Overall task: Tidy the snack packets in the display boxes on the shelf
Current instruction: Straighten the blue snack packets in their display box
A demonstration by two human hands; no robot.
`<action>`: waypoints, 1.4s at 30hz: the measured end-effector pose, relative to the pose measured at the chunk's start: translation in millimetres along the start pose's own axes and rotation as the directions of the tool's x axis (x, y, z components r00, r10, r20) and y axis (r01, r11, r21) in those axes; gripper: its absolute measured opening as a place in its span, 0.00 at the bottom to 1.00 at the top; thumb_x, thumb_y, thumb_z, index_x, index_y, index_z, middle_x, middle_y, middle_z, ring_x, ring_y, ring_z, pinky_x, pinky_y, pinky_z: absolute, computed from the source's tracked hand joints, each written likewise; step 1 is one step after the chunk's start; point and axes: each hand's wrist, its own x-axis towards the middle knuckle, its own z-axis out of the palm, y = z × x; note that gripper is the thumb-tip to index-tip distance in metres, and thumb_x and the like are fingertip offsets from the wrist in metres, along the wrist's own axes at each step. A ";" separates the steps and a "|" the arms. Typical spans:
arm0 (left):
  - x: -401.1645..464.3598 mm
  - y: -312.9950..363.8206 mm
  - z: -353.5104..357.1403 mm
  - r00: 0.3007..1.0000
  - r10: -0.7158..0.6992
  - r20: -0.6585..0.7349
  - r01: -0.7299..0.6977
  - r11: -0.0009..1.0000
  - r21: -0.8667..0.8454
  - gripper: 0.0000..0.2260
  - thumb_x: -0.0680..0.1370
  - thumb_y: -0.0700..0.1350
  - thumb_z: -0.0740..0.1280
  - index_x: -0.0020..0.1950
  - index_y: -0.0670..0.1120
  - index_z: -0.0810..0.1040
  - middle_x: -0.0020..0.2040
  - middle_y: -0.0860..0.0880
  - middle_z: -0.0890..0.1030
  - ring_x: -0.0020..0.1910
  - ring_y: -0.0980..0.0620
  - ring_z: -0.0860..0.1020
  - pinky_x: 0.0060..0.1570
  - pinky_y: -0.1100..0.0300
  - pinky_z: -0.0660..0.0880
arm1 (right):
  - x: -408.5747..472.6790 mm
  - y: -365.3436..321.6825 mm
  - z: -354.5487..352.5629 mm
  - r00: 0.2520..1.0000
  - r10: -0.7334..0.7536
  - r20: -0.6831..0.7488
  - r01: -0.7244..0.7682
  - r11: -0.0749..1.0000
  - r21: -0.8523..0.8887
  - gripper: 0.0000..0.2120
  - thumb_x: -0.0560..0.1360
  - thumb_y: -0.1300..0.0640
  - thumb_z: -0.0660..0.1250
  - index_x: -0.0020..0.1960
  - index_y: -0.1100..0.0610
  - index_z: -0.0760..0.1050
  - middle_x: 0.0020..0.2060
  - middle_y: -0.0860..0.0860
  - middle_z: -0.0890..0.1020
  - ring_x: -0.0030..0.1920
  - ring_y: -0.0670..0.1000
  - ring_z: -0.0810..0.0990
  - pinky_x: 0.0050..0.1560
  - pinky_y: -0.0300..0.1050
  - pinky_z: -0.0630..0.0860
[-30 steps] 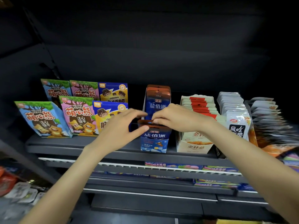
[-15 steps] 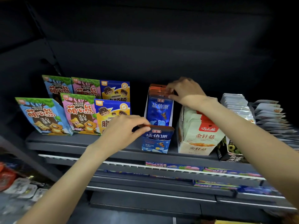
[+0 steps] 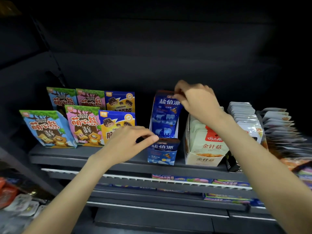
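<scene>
Fingertips (image 3: 177, 93) of the right hand (image 3: 197, 100) pinching the top edge of a raised blue snack packet (image 3: 166, 115), lifting it upright at the back of a narrow blue display box (image 3: 162, 157) on the dark shelf (image 3: 87, 155). Reaching in from the lower left, left hand (image 3: 128, 142) pinching the dark top seal of the front packet (image 3: 163, 146) between thumb and forefinger, that packet sitting low in the same box at the shelf's front edge. Standing just to the right of the blue box — a cream display box (image 3: 205, 154) printed with orange characters, white packets leaning inside it, right forearm crossing above. Lining up further right, rows of pale grey packets (image 3: 243, 114) and a blurred fan of further packets (image 3: 278, 122) at the edge of view. Filling the left part of the shelf, well apart from the hands: a blue bear-biscuit pouch (image 3: 45, 129), a pink one (image 3: 82, 127) and a yellow-and-blue chocolate pouch (image 3: 118, 122), each backed by a matching pouch behind. Showing below — a white price rail (image 3: 135, 179) and colourful packets (image 3: 182, 178) on the lower shelf, red wrappers (image 3: 8, 191) at the lower left.
</scene>
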 end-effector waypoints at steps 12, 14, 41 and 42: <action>32.1 14.7 -18.5 0.885 -0.466 -0.003 0.293 0.561 -0.775 0.22 0.68 0.54 0.69 0.61 0.53 0.72 0.56 0.53 0.79 0.53 0.57 0.79 0.45 0.61 0.77 | -35.6 10.9 -41.7 0.865 0.499 -0.055 -0.206 0.452 0.868 0.07 0.78 0.62 0.66 0.45 0.52 0.71 0.40 0.45 0.81 0.37 0.43 0.84 0.30 0.35 0.77; 35.3 21.0 -17.6 0.897 -0.441 0.018 0.275 0.527 -0.804 0.14 0.71 0.50 0.69 0.56 0.54 0.75 0.52 0.55 0.81 0.50 0.58 0.80 0.42 0.64 0.77 | -38.8 13.0 -39.8 0.855 0.519 -0.002 -0.216 0.360 0.908 0.08 0.78 0.63 0.66 0.45 0.52 0.71 0.39 0.46 0.82 0.39 0.44 0.84 0.32 0.37 0.79; 29.6 25.8 -30.1 0.914 -0.281 -0.292 0.047 0.790 -0.612 0.15 0.73 0.30 0.68 0.48 0.50 0.81 0.47 0.54 0.83 0.52 0.61 0.80 0.51 0.69 0.75 | -64.8 35.8 -45.7 0.901 0.376 0.216 -0.329 0.268 0.906 0.05 0.78 0.58 0.64 0.51 0.54 0.78 0.40 0.47 0.85 0.46 0.47 0.84 0.39 0.37 0.79; 27.2 23.8 -30.2 0.915 -0.199 -0.350 -0.009 0.859 -0.512 0.15 0.72 0.30 0.68 0.49 0.49 0.81 0.50 0.54 0.82 0.53 0.60 0.79 0.52 0.69 0.75 | -66.2 38.1 -45.0 0.914 0.345 0.215 -0.321 0.289 0.902 0.05 0.76 0.60 0.66 0.51 0.53 0.78 0.39 0.47 0.84 0.48 0.45 0.84 0.39 0.36 0.79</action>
